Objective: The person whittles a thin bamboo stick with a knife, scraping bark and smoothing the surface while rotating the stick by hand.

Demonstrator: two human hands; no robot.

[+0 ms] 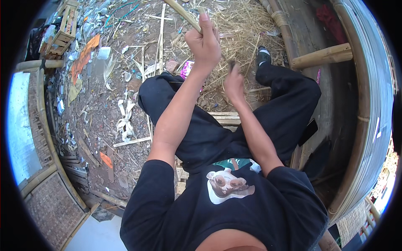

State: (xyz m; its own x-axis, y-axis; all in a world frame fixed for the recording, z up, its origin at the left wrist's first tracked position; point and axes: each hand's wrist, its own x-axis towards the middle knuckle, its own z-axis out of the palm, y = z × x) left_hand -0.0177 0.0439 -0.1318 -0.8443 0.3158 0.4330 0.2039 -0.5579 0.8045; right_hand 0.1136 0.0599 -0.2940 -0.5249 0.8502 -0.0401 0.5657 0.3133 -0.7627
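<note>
My left hand [205, 44] is raised in front of me, its fingers wrapped round a pale bamboo strip [181, 13]. The strip slants up to the left and runs out of the picture at the top. My right hand [234, 85] is closed just below and to the right of the left one, apart from it. A small dark piece [231, 65] shows at its fingers, possibly part of a tool; its kind cannot be made out. Under both hands lies a heap of straw-coloured shavings [238, 39] on the ground, between my legs.
Long thin bamboo strips [161, 35] lie on the littered ground at left, near an orange scrap [85, 56]. A wooden crate [63, 29] stands at far left. A bamboo pole [322, 56] juts in at right, above a dark phone-like slab [308, 132] beside my thigh.
</note>
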